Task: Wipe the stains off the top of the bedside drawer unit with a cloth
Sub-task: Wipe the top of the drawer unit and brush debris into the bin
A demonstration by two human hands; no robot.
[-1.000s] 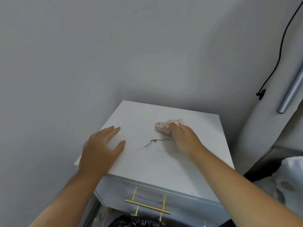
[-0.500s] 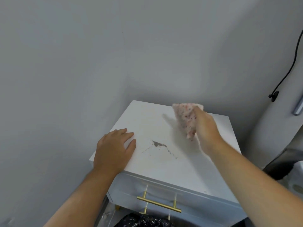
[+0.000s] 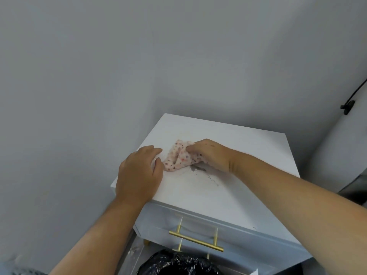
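Observation:
The white bedside drawer unit (image 3: 248, 147) stands in a wall corner. A dark grey stain (image 3: 196, 168) with thin streaks trailing toward the front right marks the middle of its top. My right hand (image 3: 212, 153) grips a bunched pink speckled cloth (image 3: 178, 157) and presses it onto the top, just left of and above the stain. My left hand (image 3: 140, 173) lies flat, fingers spread, on the top's left front part, with its fingertips touching the cloth's left edge.
A gold bar handle (image 3: 195, 240) sits on the drawer front. A black plastic bag (image 3: 178, 263) lies below the unit at the frame's bottom. Grey walls close in behind and to the left. A black cable (image 3: 351, 101) hangs on the right wall.
My right hand lifted the cloth off the top toward the back, then brought it down again to the left over the stain. My left hand stayed pressed on the top.

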